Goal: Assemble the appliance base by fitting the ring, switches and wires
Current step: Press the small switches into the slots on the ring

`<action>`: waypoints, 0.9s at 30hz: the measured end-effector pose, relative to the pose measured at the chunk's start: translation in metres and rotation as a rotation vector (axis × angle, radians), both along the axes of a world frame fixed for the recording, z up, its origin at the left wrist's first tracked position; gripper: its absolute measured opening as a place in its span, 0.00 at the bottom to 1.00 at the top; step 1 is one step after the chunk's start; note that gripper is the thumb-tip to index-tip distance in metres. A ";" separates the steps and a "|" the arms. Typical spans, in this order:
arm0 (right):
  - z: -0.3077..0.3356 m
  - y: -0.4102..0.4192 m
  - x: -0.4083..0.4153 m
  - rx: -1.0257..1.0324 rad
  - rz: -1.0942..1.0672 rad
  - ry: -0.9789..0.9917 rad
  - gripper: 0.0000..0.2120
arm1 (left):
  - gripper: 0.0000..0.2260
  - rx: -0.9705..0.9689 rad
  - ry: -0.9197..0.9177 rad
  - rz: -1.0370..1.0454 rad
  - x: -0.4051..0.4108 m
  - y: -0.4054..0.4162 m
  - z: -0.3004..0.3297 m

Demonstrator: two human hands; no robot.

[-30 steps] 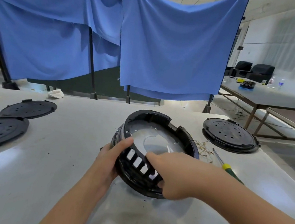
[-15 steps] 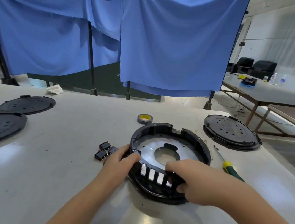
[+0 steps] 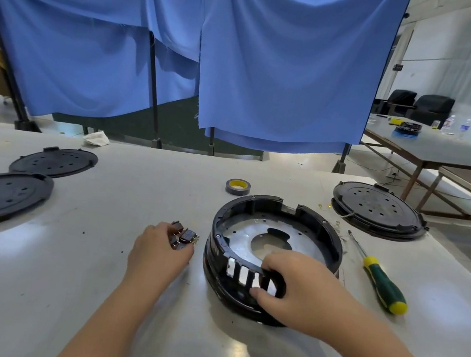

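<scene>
The black round appliance base (image 3: 218, 225) lies flat on the white table, with a metal plate inside and a row of rectangular slots in its near wall. My right hand (image 3: 299, 290) grips that near wall, fingers hooked over the rim beside the slots. To the left of the base lies a small cluster of black switches (image 3: 185, 236) with brass pins. My left hand (image 3: 158, 253) closes its fingertips around them, thumb on the near side. A few thin wire strands (image 3: 324, 207) lie behind the base.
A grey roll of tape (image 3: 237, 186) sits behind the base. A green-and-yellow screwdriver (image 3: 384, 287) lies to the right. Two black perforated lids (image 3: 52, 160) (image 3: 0, 198) lie at the left, a third (image 3: 378, 209) at the far right. Blue curtains hang beyond the table's far edge.
The base went from tilted up in both hands to flat on the table. My left hand left its rim and moved left onto the switches. The right hand stays on the near wall.
</scene>
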State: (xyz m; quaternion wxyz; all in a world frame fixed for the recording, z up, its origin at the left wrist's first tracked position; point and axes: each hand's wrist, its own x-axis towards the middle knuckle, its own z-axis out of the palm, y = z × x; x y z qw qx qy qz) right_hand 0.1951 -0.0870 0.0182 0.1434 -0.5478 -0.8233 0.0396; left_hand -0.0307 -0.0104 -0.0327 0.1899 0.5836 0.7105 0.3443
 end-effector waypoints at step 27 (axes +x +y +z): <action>-0.012 -0.012 -0.008 0.140 0.060 0.373 0.12 | 0.17 0.454 -0.409 -0.271 0.030 -0.035 0.032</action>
